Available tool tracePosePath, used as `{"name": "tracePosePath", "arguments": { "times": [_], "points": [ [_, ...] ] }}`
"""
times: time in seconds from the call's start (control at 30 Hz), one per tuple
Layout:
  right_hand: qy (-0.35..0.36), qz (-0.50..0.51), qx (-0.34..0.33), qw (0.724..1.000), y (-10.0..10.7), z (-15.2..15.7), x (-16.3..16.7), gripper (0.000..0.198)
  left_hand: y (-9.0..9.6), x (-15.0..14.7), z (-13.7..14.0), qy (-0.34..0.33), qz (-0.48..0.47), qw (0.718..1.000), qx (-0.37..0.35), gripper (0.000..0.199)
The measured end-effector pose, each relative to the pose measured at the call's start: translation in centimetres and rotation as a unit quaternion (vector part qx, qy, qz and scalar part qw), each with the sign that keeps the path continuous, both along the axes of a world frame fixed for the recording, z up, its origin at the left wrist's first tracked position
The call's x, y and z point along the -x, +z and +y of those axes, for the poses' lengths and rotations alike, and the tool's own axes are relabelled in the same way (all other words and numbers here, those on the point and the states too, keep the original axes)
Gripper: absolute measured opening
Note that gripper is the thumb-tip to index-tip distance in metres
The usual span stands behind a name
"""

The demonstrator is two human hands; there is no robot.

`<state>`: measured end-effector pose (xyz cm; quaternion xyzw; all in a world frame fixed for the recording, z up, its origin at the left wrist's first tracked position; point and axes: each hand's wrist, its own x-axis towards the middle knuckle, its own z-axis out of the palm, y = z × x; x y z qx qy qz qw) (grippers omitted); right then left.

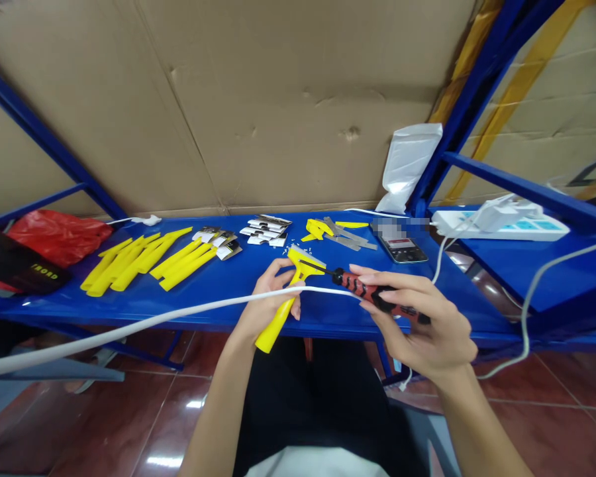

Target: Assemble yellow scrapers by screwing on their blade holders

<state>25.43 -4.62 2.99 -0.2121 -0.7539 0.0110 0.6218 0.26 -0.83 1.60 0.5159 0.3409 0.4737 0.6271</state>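
My left hand (269,291) is closed around a yellow scraper (277,324), its handle slanting down toward me and its wide head pointing away. In my right hand (422,324) is a red-and-black screwdriver (362,288), held by the handle. Its thin dark shaft lies against the scraper's head; the exact tip contact is too small to make out. Small screws (302,250) are scattered on the table just beyond the head. Flat metal blades (345,235) and yellow head pieces (319,229) lie a little further off.
Yellow handles (129,262) and carded scrapers (183,264) lie left on the blue table (248,278). Blade packets (265,232) sit behind. A phone (400,242) and power strip (506,228) are right. A white cable (144,321) crosses in front of the scraper.
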Motion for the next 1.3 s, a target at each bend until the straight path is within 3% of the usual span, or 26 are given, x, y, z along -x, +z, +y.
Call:
{"name": "tracePosePath", "arguments": {
  "times": [0.23, 0.43, 0.6, 0.67, 0.73, 0.87, 0.93, 1.13, 1.2, 1.3],
  "points": [
    [-0.061, 0.029, -0.024, 0.997, 0.0, 0.3, -0.5, 0.054, 0.3, 0.1, -0.2, -0.016, 0.018, 1.000, -0.008, 0.055],
    [-0.097, 0.114, -0.045, 0.988, -0.8, 1.6, -0.2, 0.049, 0.1, 0.5, -0.4, -0.040, 0.025, 0.999, -0.011, 0.054],
    [-0.003, 0.142, 0.100, 0.985, -1.3, 1.6, 0.0, 0.049, 0.2, 0.3, -0.3, -0.013, 0.015, 1.000, 0.003, 0.058],
    [0.022, 0.138, 0.130, 0.982, -1.2, 1.4, 0.0, 0.051, 0.2, 0.2, -0.2, -0.008, 0.013, 1.000, 0.009, 0.059],
    [-0.016, 0.146, 0.120, 0.982, -1.0, 1.3, -0.1, 0.048, 0.3, 0.2, -0.3, -0.005, 0.012, 1.000, 0.011, 0.059],
    [-0.171, 0.154, 0.088, 0.969, -1.0, 1.7, -0.1, 0.031, 0.4, 0.2, -0.4, 0.000, 0.012, 1.000, 0.007, 0.059],
    [-0.192, 0.162, 0.091, 0.963, -1.1, 1.9, -0.1, 0.027, 0.3, 0.2, -0.3, -0.005, 0.018, 1.000, 0.006, 0.058],
    [-0.007, 0.140, 0.157, 0.978, -1.2, 1.4, -0.4, 0.049, 0.3, 0.1, -0.1, 0.017, 0.008, 1.000, 0.021, 0.062],
    [-0.009, 0.130, 0.147, 0.981, -1.0, 1.2, -0.4, 0.049, 0.3, 0.0, -0.1, 0.023, 0.008, 0.999, 0.022, 0.062],
    [-0.071, 0.129, 0.092, 0.985, -0.7, 1.0, -0.3, 0.041, 0.4, 0.1, -0.3, 0.027, 0.010, 0.999, 0.019, 0.062]
  ]
}}
